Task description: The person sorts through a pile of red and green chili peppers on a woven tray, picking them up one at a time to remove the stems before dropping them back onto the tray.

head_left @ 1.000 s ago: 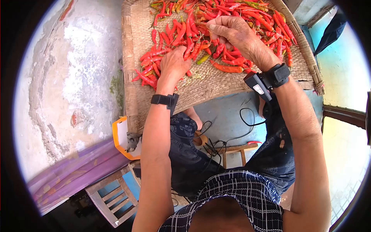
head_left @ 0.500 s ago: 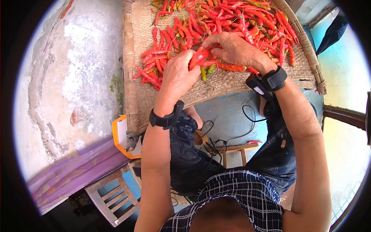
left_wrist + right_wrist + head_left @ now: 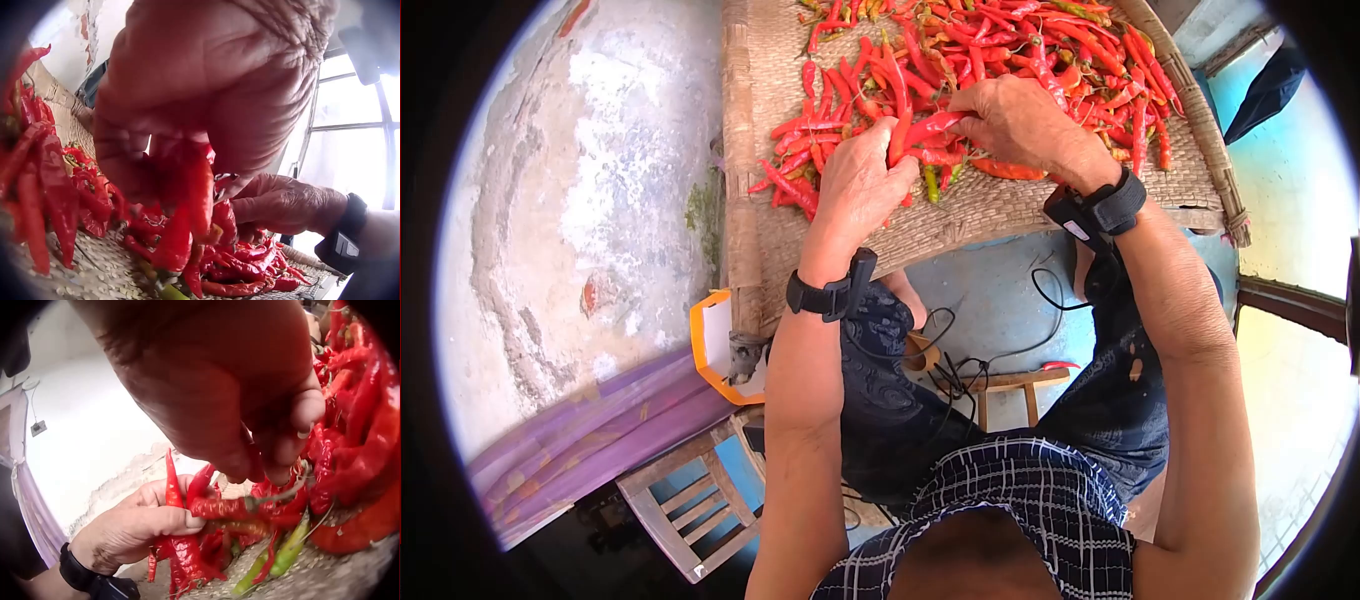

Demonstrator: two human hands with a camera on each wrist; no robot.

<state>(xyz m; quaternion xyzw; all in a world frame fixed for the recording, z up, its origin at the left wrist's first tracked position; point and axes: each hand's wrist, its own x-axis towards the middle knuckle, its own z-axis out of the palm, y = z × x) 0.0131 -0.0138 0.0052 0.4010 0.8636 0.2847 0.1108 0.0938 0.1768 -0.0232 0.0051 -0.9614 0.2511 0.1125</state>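
Note:
Red chili peppers [image 3: 1000,40] lie heaped on a woven tray [image 3: 990,215] in front of the person. At the tray's near left, the left hand [image 3: 860,185] holds a few red chilis [image 3: 186,550] between thumb and fingers, some tips poking up past the thumb in the right wrist view. The right hand [image 3: 1030,125] is close beside it, fingers curled, pinching a red chili [image 3: 935,127] that reaches toward the left hand. Its fingertips are partly hidden in the head view. Green chilis [image 3: 290,550] lie on the weave below the hands.
A raised rim [image 3: 1200,130] borders the tray on the right. A peeling wall [image 3: 600,150] stands to the left. Below are a wooden stool [image 3: 1010,382], black cables [image 3: 955,385], and a slatted wooden chair [image 3: 690,510]. One red chili [image 3: 1060,365] lies by the stool.
The left hand has come from the chilis at the left toward the right hand and now holds some. The right hand has lowered toward it. Over the last half second, both moved only slightly.

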